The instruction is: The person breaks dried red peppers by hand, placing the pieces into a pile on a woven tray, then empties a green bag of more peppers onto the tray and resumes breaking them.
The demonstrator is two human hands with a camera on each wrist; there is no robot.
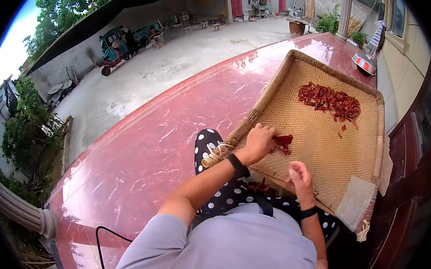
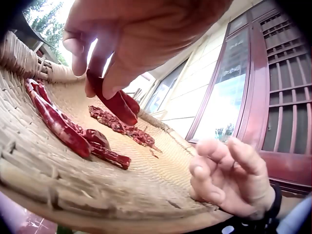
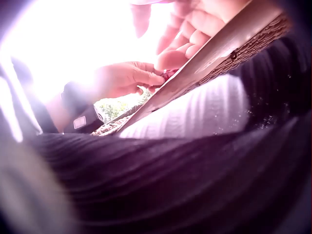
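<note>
My left hand [image 1: 259,144] pinches a dried red chili pepper [image 2: 119,106] between thumb and fingers, over the near left part of a shallow woven tray [image 1: 314,135]. Just below it, a few whole dried chilies [image 2: 58,122] lie on the weave. Farther back on the tray is a pile of chili pieces [image 1: 331,103], with some small bits loose beside it. My right hand [image 1: 301,181] is at the tray's near edge, palm turned up and fingers loosely bent, with nothing in it. In the right wrist view, glare washes out much of both hands.
More dark red chilies [image 1: 261,186] show below the tray's near edge, by the polka-dot trousers [image 1: 217,194]. A pale patch [image 1: 357,200] covers the tray's near right corner. Red marble flooring [image 1: 166,131] spreads to the left; a dark red door frame [image 1: 391,239] stands close on the right.
</note>
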